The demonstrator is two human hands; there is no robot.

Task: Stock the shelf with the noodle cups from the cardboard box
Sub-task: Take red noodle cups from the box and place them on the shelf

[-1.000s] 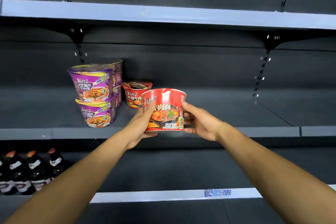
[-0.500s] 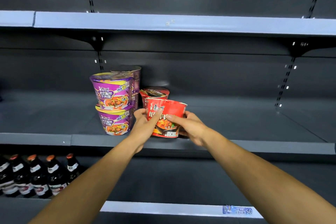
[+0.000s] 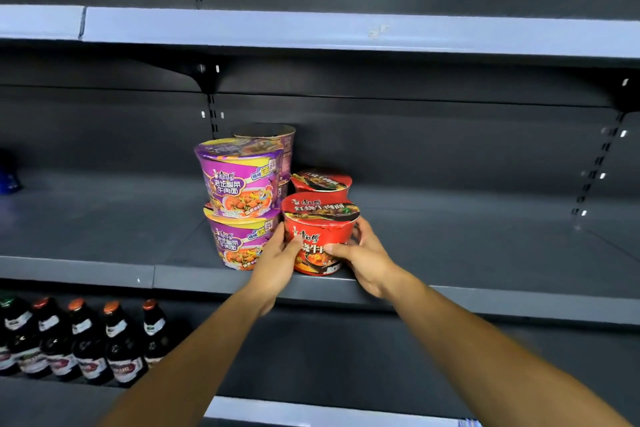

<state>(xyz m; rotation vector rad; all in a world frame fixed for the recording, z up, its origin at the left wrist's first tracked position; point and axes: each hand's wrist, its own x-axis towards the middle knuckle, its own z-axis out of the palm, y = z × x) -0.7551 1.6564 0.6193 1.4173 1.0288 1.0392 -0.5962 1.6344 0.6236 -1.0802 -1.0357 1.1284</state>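
Red, tapered paper noodle cup [image 3: 320, 236] with a dark printed foil lid and white and yellow lettering down its side, upright at the near edge of the dark grey metal middle shelf [image 3: 485, 246]. Base on the shelf or a hair above it: cannot tell. Gripped between 2 hands: left hand [image 3: 277, 260] curled against the cup's left wall, thumb across the front print; right hand [image 3: 363, 260] wrapped round the right wall, thumb on the front, fingers hidden behind the far side. Cup thus squarely between the palms, lid and upper rim showing above the fingers, lower front partly covered by both thumbs.

Just behind, further in on the shelf, a second red noodle cup [image 3: 320, 182] of the same kind, upright, apart from the hands. Immediately left, touching or nearly touching the left hand, 2 purple noodle cups stacked 1 on the other: upper purple cup [image 3: 239, 177] and lower purple cup [image 3: 235, 239], both with yellow bands and a picture of noodles. Behind that stack, another purple stack [image 3: 277, 142], mostly hidden.

Above, a pale blue-grey shelf edge [image 3: 311, 31]. Below left, on the lower shelf, a row of dark glass bottles [image 3: 86, 340] with orange-red caps and white labels.
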